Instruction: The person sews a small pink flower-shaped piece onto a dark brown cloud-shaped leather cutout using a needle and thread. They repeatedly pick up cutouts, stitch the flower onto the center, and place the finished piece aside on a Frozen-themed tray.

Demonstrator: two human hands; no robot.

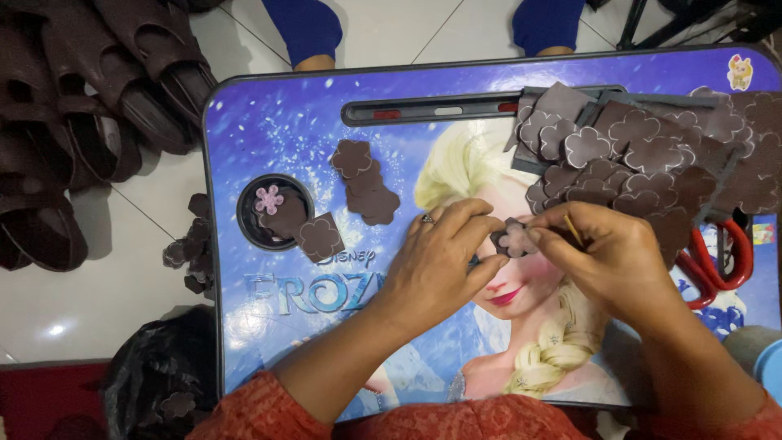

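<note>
left hand [440,261] pinching flower cutout [516,239] | right hand [607,257] clamped on same cutout, stick [573,231] | over lap table [277,122]

From my remote view I find no packages and no screens. The nearest thing to a sign is the table [269,122] itself: its top is one large printed picture in blue and violet with white snow specks, filling most of the frame, with a cartoon figure with a blond braid at centre and pale blue lettering at lower left. At the upper right corner of the table I see a small sticker [740,72], yellow and pink, showing a cartoon figure. At the right edge, beside the red scissor handles, sits a small multicoloured label [764,234], too small to make out.
</note>
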